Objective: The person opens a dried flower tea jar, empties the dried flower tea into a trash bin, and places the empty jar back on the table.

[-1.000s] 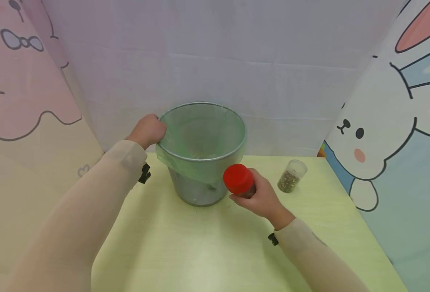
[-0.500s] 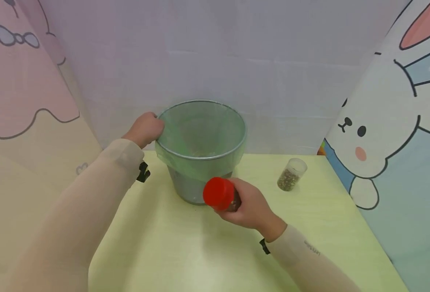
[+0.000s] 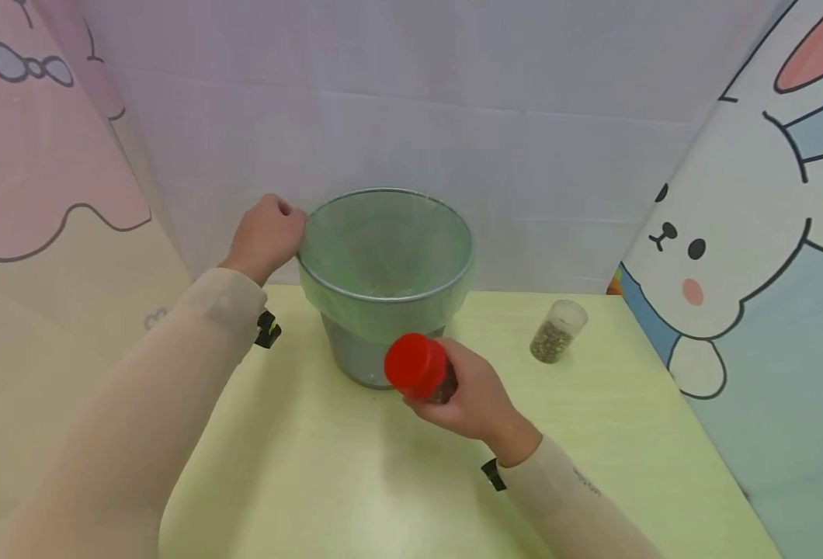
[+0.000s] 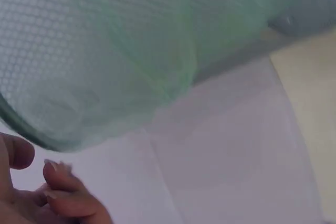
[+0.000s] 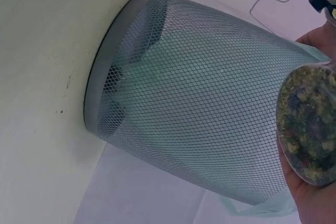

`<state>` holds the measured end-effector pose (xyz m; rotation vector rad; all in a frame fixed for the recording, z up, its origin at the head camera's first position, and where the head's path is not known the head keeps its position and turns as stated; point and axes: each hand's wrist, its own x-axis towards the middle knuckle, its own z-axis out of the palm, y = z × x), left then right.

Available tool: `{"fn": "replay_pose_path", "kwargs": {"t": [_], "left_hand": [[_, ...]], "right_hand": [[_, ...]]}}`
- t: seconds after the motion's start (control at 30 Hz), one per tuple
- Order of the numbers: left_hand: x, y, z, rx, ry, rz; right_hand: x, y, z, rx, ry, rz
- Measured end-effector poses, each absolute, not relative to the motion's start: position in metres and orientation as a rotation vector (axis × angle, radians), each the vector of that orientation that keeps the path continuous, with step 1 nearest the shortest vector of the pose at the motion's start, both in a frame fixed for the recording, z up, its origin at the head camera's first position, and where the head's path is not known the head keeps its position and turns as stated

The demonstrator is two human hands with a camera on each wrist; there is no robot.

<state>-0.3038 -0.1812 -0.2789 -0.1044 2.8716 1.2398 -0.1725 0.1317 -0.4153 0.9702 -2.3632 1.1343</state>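
Observation:
A metal mesh wastebasket (image 5: 199,98) stands upright on the table, lined with a thin green plastic bag (image 3: 383,314) folded over its rim. At the rim's left side is my left hand (image 3: 266,237); in the left wrist view its thumb and loosely bent fingers (image 4: 68,195) are apart, just off the rim. My right hand (image 3: 470,396) grips a clear jar (image 5: 310,124) by its side, in front of the basket. A red lid (image 3: 414,365) tops the jar, and dark mixed dried bits fill its visible bottom.
A small clear container (image 3: 558,331), part full of brownish-green bits, leans on the pale yellow table (image 3: 314,481) to the right. Behind the basket hangs a plain pale curtain (image 3: 397,101). Patterned curtains flank both sides. Dark crumbs (image 5: 62,112) lie near the basket's base.
My right hand has carried the red-lidded jar left and slightly toward me, in front of the basket. The left hand has risen and eased its hold on the rim.

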Motion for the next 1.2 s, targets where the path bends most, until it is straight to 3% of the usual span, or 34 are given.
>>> {"fn": "replay_pose_path", "kwargs": {"t": [0.17, 0.4, 0.87, 1.2], "left_hand": [[-0.291, -0.180, -0.268, 0.006, 3.105, 1.105], [-0.259, -0.165, -0.261, 0.393, 3.252, 0.981], [-0.186, -0.139, -0.276, 1.082, 3.278, 0.699], [-0.155, -0.122, -0.304, 1.475, 3.263, 0.713]], "right_hand": [[-0.169, 0.135, -0.413, 0.935, -2.360, 1.180], [-0.165, 0.136, -0.412, 0.944, -2.369, 1.199], [-0.161, 0.141, -0.404, 0.954, -2.356, 1.203], [-0.158, 0.140, -0.401, 0.999, -2.325, 1.214]]}}
